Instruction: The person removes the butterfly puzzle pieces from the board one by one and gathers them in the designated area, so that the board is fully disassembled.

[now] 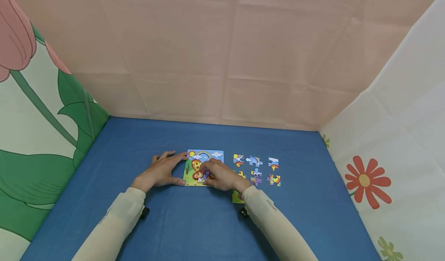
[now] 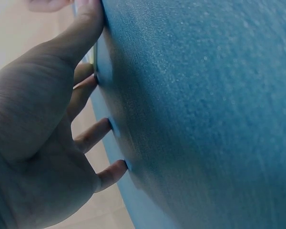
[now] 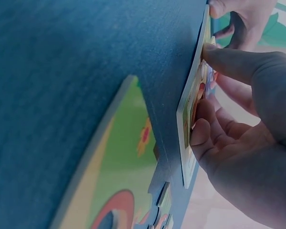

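Note:
A picture puzzle board (image 1: 190,178) with a sun, a rainbow and a cartoon figure lies flat on the blue table. My left hand (image 1: 163,171) is at its left side, fingers spread, with thumb and forefinger touching the board's edge. In the left wrist view, the other fingertips (image 2: 117,170) of the left hand rest on the table. Over the middle of the board is my right hand (image 1: 223,176), which appears to pinch a small puzzle piece (image 1: 201,180) against the picture. Its curled fingers partly hide that piece and the board's right part.
Right of the board lie loose puzzle pieces in rows, among them a rainbow piece (image 1: 254,161), a cloud piece (image 1: 273,163) and a purple piece (image 1: 256,176). A green corner piece (image 1: 237,197) is partly under the right wrist. A beige cloth wall (image 1: 222,60) stands behind the table.

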Demonstrator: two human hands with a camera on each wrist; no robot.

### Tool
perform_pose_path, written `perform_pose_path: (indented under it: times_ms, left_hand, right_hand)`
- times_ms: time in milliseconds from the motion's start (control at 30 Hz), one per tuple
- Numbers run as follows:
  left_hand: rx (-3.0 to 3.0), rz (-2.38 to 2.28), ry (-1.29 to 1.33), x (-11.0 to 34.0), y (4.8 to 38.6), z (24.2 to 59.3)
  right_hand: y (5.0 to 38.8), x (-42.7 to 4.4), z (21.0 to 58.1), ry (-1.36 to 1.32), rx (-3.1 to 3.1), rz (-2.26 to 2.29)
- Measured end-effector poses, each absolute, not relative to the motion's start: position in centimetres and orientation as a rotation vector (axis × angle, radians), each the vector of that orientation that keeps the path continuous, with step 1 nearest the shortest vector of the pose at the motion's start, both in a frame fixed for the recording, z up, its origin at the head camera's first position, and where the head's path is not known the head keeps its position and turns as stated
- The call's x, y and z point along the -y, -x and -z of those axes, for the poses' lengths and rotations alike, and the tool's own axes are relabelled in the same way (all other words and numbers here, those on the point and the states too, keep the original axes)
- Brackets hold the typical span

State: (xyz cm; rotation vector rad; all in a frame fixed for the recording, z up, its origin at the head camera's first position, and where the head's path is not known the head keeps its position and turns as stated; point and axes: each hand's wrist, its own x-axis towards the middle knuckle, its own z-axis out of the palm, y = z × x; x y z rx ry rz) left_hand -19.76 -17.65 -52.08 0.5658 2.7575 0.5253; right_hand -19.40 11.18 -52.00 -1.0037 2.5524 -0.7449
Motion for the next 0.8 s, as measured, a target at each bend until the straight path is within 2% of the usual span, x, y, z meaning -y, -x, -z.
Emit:
perform_pose_path:
  times_ms: [800]
  left_hand:
    - [-2.766, -0.542, -0.579, 17.44, 19.52, 51.75]
  right_hand:
    - [19.72, -11.76, 52.53, 0.967, -2.556, 0.859]
